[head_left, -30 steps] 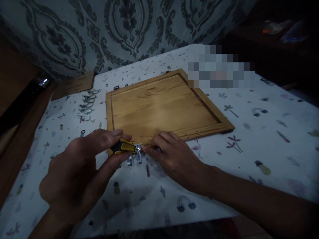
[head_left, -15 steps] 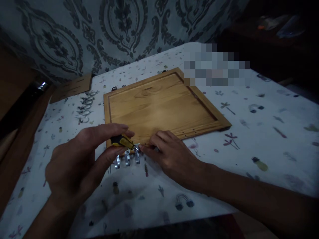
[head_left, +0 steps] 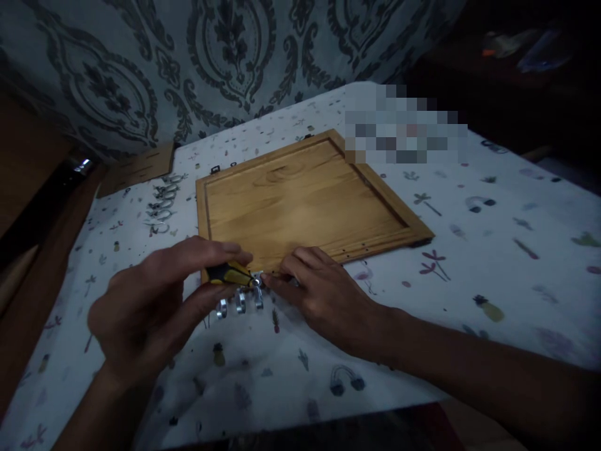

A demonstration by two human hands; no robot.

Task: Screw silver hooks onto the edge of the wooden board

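My left hand pinches a short yellow-and-black screwdriver between thumb and fingers. The tool's tip meets a silver metal hook at the near edge of a framed wooden board. From the right, my right hand rests on that edge with curled fingers, its fingertips against the same hook. To the left, a second metal hook and a third metal hook hang off the edge. The screw under the tip is too small to make out.
Several more metal hooks lie in a row left of the board, near a flat cardboard piece. A patterned cloth covers the table. Small black hardware shows at the board's far edge. A blurred patch hides something behind it.
My left hand and the screwdriver handle have turned slightly, with the tip still at the hook. My right hand and the board stay in place.
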